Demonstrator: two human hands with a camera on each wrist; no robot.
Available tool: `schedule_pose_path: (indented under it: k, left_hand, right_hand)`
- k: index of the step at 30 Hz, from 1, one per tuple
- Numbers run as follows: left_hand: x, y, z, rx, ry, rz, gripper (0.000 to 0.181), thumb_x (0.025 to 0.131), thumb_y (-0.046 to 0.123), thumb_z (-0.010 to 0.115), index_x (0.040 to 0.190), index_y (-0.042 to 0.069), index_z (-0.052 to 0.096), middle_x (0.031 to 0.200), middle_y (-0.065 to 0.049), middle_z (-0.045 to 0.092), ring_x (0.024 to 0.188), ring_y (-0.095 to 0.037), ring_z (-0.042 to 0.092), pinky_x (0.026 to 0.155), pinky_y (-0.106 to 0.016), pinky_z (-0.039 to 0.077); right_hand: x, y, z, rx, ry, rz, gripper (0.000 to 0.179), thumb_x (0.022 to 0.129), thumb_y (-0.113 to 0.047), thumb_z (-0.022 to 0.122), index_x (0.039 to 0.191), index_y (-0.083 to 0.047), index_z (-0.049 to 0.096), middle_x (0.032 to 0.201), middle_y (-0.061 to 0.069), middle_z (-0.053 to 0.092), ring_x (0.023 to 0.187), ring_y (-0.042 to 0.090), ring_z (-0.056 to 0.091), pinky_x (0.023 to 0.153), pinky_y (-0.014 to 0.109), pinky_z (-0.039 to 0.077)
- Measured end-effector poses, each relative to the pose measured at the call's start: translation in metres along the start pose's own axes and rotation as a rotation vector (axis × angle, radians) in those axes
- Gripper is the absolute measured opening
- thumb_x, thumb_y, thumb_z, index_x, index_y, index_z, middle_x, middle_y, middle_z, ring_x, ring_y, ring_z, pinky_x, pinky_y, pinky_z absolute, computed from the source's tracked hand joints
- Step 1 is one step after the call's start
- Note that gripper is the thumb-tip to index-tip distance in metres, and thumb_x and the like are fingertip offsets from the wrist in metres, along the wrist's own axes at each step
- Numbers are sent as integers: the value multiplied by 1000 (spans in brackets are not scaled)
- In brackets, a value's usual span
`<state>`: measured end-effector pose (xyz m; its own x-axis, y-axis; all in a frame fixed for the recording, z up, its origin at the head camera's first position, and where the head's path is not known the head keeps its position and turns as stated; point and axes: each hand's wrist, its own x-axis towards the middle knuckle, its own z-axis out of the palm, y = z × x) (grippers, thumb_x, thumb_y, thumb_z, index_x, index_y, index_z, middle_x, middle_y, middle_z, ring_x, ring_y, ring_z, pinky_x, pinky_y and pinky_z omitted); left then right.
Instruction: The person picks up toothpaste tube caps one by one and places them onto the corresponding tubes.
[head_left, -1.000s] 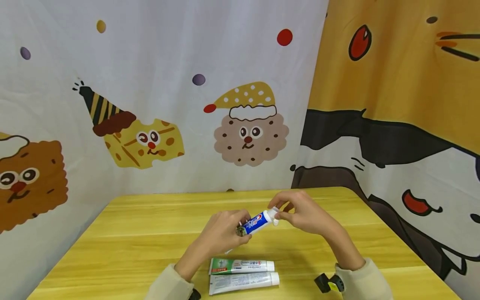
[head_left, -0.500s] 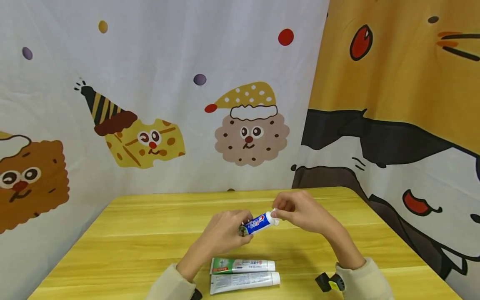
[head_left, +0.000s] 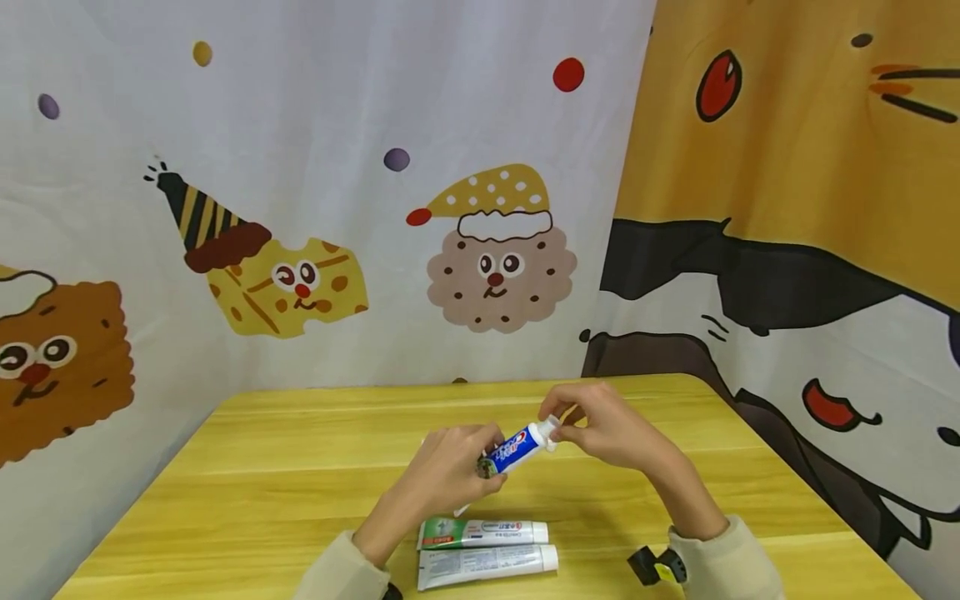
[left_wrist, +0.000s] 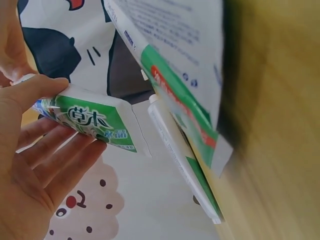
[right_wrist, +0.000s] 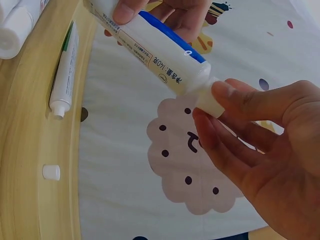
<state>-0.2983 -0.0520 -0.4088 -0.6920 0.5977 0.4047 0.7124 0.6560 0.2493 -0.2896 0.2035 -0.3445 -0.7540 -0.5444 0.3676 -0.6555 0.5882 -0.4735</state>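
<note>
My left hand (head_left: 453, 458) holds a blue, white and green toothpaste tube (head_left: 513, 450) above the table, tilted with its cap end up and to the right. In the left wrist view, its thumb lies over the tube and its fingers support it from below. My right hand (head_left: 603, 425) pinches the white cap (right_wrist: 210, 100) at the tube's end between thumb and fingers. An uncapped toothpaste tube (right_wrist: 65, 75) with a bare nozzle lies on the table, mostly hidden behind my left hand in the head view. Near that nozzle sits a loose white cap (right_wrist: 51, 172).
Two capped toothpaste tubes lie side by side near the front of the wood-patterned table (head_left: 300, 467): a green and white one (head_left: 495, 533) and a mostly white one (head_left: 487, 568). A cartoon-printed curtain (head_left: 315, 125) hangs behind the table.
Both hands stay nearly in place on the tube and cap. My right fingers, bunched over the cap half a second ago, are now spread wider around it, and the tube tilts slightly steeper.
</note>
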Motion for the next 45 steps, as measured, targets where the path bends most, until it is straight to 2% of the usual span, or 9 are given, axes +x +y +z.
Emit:
schedule_pose_path:
  k: [6,14,21,27,34,37,40,43,45]
  left_hand:
    - [-3,0,-1,-20,9,-7,31,84,31,84,107,17,69,93,4,76,67,1,58,59,-14,46]
    - [-5,-3,-2,-46,28,-26,32,84,31,84,108,17,69,93,3,76,68,0,60,59,-14,47]
    - [-4,-4,-2,-43,38,-3,29,84,30,84,105,18,69,91,4,75,67,2,58,58,-15,46]
    - [-3,-6,-6,-21,28,5,29,84,30,85,106,19,70,93,5,76,66,2,55,59,-15,45]
    - [-1,-9,-14,-120,-19,-15,28,83,31,85,106,20,72,90,7,75,68,4,58,62,-17,47]
    - [0,-9,-17,-121,-15,-7,28,82,31,85,105,21,72,90,8,75,67,4,57,60,-18,47]
    - [-1,-7,-18,-73,7,13,28,82,30,85,105,21,72,90,9,75,64,3,53,58,-17,44]
    - [-2,-6,-19,-17,41,39,29,82,30,85,107,22,72,92,10,75,62,3,50,55,-17,42]
    - [-2,-4,-19,7,62,52,29,82,30,85,107,21,72,92,10,75,60,3,48,54,-16,40]
  right_hand:
    - [5,-1,-1,-2,-19,-26,25,87,8,75,100,-14,73,100,-1,75,91,11,73,82,25,60]
    - [10,-4,-1,-5,-27,7,14,91,-7,77,103,-15,72,95,-5,75,84,5,70,78,26,59]
    - [5,-3,1,73,-9,-34,28,86,11,75,103,-11,74,106,3,75,95,15,73,85,27,60]
    - [2,-1,3,117,-5,-65,32,84,14,75,104,-10,74,107,5,75,96,16,73,86,29,61]
    - [1,-3,2,165,18,-87,34,83,16,74,104,-10,74,109,5,75,102,20,71,90,28,60]
    - [1,-3,2,149,33,-70,23,86,5,77,103,-11,73,104,4,75,94,15,71,84,28,61]
    - [1,-2,2,115,32,-31,11,91,-13,79,100,-13,72,90,0,73,76,8,66,70,25,58]
    - [1,-2,3,105,30,12,12,95,-26,76,96,-15,72,75,-3,68,61,5,58,56,24,51]
    - [1,-3,3,107,37,37,15,96,-30,74,92,-16,71,69,-3,65,56,6,55,52,24,48]
